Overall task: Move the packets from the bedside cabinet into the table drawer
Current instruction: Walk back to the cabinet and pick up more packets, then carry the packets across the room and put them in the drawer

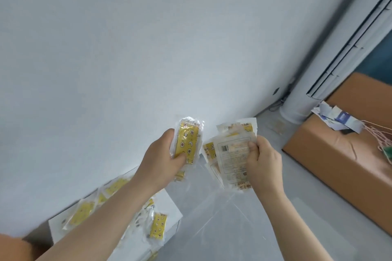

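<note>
Gripping a yellow packet (187,141), the left hand (163,159) curls round it; the right hand (264,160) pinches a packet stack (231,152); more packets (158,228) lie on the near-left cabinet (169,203).

Pale plain wall (127,38) fills most of the view, evenly lit, no hard shadows; small dark round mark (276,90) low on it near the corner; grey smooth floor (282,224) with soft sheen; white round column (294,108) standing in the corner, thin cable (276,105) lying at its base; white grooved frame (347,48) running diagonally up right, blue surface (379,57) beyond it; brown cardboard box (339,159) on the floor at right, torn white-blue paper (337,119) on top, pink cord (379,133) beside the paper.
</note>
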A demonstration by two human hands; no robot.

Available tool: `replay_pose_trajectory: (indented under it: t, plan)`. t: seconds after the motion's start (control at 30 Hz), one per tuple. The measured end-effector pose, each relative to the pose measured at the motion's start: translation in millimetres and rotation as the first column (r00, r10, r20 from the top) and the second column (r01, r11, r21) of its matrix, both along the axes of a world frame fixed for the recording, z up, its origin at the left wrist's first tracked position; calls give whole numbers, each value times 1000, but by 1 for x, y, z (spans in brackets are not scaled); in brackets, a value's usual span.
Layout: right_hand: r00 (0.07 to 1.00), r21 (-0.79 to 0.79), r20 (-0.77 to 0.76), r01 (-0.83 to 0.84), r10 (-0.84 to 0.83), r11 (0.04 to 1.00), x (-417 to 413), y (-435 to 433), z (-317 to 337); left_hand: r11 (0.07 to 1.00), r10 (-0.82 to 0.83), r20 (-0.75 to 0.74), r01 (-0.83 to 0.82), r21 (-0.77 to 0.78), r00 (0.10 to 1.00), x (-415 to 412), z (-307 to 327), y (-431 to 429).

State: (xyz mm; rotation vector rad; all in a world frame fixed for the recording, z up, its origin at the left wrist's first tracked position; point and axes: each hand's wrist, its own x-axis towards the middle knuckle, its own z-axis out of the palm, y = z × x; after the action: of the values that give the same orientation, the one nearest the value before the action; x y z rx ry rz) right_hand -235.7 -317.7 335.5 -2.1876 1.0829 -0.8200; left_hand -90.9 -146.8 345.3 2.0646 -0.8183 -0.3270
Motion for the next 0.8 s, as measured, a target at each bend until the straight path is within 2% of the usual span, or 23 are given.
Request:
replay_pose_trajectory:
  t: [0.37,0.6,0.8]
  plan:
    - [960,-25,34,280,-279,960,-182,-133,10,946,-324,-39,322,-48,945,-136,11,-181]
    - [891,-23,30,454,-454,891,-258,-195,5,866,-500,-68,499,-37,863,-191,12,-278]
    - [807,-25,10,591,-591,806,-301,-257,0,765,-644,-118,640,-80,756,-220,4,-378]
